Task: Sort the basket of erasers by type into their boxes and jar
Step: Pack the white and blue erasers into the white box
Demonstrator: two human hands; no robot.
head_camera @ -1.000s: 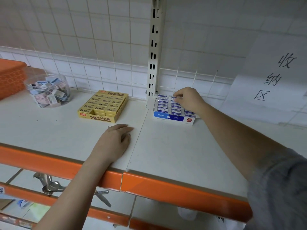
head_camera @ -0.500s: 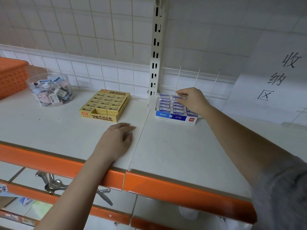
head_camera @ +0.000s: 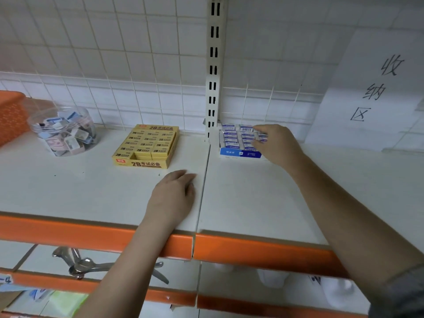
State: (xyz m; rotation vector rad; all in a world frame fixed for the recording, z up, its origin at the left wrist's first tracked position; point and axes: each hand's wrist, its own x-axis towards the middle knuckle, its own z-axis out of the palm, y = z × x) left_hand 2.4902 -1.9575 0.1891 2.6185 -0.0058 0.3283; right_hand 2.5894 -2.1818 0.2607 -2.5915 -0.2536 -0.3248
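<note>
the surface was a white shelf board (head_camera: 252, 198) made of two panels that met at a seam running front to back, with a bright orange front lip (head_camera: 263, 247). behind it stood a wall of small white tiles (head_camera: 114, 53) fronted by a wire grid, and a white slotted upright (head_camera: 213, 72) rose at the seam. a lower shelf with the same orange edge showed beneath, holding a metal tool (head_camera: 85, 266) too blurred to name. on the right a white paper sign (head_camera: 376, 88) leaned against the wall with three handwritten characters, "收纳区", running top to bottom. at the far left edge sat the orange basket (head_camera: 10, 115), and just beside it a clear plastic jar (head_camera: 65, 130) with mixed small erasers in a loose heap. near the middle lay the yellow box (head_camera: 146, 145), packed with yellow erasers, printed "2b" with chinese characters on its front and lid and carrying a small red logo. right of the upright stood the blue and white box (head_camera: 239, 143), its rows of white-and-blue erasers marked "eraser", one showing a barcode, the box front reading "classic". the right hand (head_camera: 277, 143) reached over that box's right side, fingertips bent down onto the erasers; whether it pinched one could not be told. the left hand (head_camera: 174, 198) rested palm down on the shelf near the seam, fingers relaxed and holding nothing.
</note>
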